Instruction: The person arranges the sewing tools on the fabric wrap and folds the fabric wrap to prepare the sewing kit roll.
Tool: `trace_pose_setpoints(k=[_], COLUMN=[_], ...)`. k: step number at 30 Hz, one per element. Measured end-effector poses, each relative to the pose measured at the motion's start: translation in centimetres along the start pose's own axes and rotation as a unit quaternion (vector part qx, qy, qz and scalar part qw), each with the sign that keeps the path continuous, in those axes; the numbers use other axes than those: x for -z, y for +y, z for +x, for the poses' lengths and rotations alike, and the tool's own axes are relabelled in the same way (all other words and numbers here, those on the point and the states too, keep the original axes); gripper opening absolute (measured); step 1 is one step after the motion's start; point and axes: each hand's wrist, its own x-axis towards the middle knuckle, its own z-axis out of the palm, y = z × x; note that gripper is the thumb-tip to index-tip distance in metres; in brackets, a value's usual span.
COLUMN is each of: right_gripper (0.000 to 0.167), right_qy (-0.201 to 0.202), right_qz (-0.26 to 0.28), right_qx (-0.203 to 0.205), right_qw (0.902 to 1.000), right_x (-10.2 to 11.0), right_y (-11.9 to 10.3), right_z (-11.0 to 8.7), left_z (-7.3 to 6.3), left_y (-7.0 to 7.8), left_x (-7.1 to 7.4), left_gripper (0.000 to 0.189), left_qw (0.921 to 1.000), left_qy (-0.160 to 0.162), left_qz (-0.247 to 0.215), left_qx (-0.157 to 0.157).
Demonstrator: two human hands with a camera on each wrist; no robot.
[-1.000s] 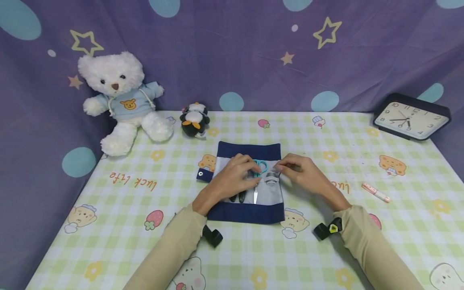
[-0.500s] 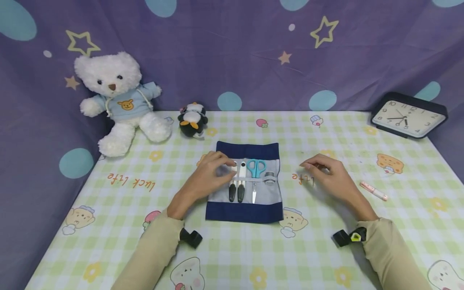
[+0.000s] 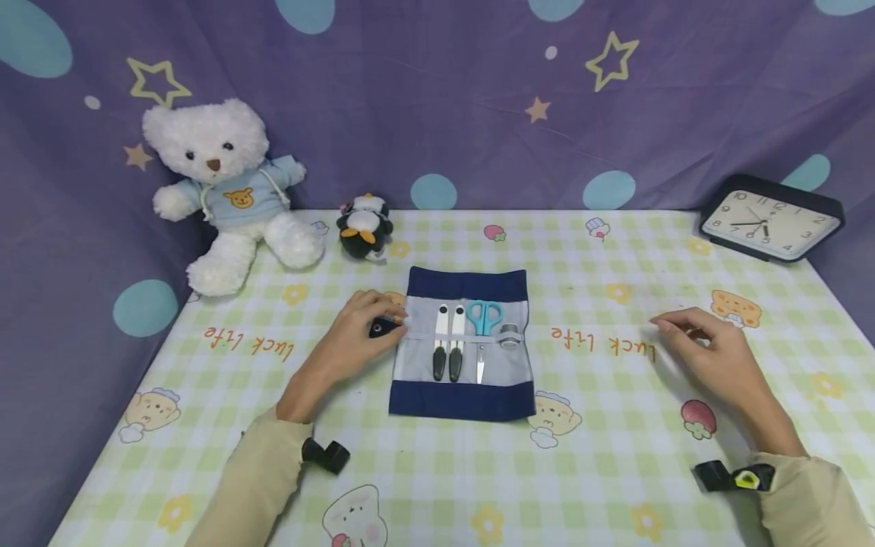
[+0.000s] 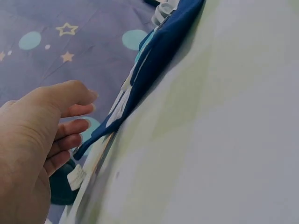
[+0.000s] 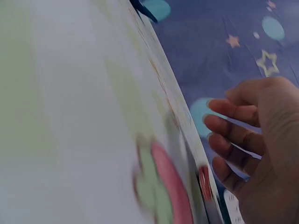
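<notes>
A navy and grey fabric tool roll [image 3: 461,401] lies unfolded mid-table in the head view. An elastic band across it holds two slim white tools with black ends [image 3: 447,346], turquoise-handled scissors [image 3: 483,327] and a small silvery round item [image 3: 509,335]. At the roll's left edge, my left hand [image 3: 352,334] hovers beside the snap tab [image 3: 384,327]; its fingers are loosely bent and hold nothing, though contact with the tab is unclear. Far to the right, my right hand [image 3: 718,353] is above the cloth with relaxed fingers and nothing in them.
A white teddy bear [image 3: 239,197] sits at back left, with a penguin plush [image 3: 365,226] beside it. A black-framed clock [image 3: 772,220] stands at back right. In the right wrist view, a reddish object [image 5: 204,182] shows behind the fingers.
Both hands have drawn apart from over the roll. The left hand moved left to the snap tab, the right hand well to the right, now covering the pink-and-white pen. The roll stayed put.
</notes>
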Motion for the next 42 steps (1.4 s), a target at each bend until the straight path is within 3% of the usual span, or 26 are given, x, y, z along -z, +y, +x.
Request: trace_pose_setpoints(k=[7, 13, 22, 35, 42], right_gripper=[0.021, 0.023, 0.032, 0.027, 0.016], right_qy=[0.030, 0.045, 0.016, 0.008, 0.021], right_qz=[-0.043, -0.093, -0.139, -0.130, -0.117], right_qx=[-0.060, -0.079, -0.140, -0.129, -0.095], right_qw=[0.9969, 0.9916, 0.9803, 0.9831, 0.9884], right_x=[2.7, 3.8, 4.4, 4.2, 4.2], right_y=[1.8, 3.2, 4.3, 5.2, 5.4], right_z=[-1.9, -3.2, -4.6, -5.4, -5.5], left_z=[-0.7, -1.1, -1.1, -1.2, -1.2], left_y=[-0.6, -0.9, -0.9, -0.9, -1.1], left_x=[0.2, 0.2, 0.2, 0.1, 0.0], left_gripper=[0.015, 0.017, 0.015, 0.014, 0.012], left_qw=[0.9999, 0.9996, 0.9987, 0.9981, 0.9981], left_qy=[0.003, -0.005, -0.020, -0.032, -0.036], left_qz=[-0.001, 0.001, -0.021, -0.036, -0.029], left_qx=[0.014, 0.029, 0.041, 0.039, 0.042])
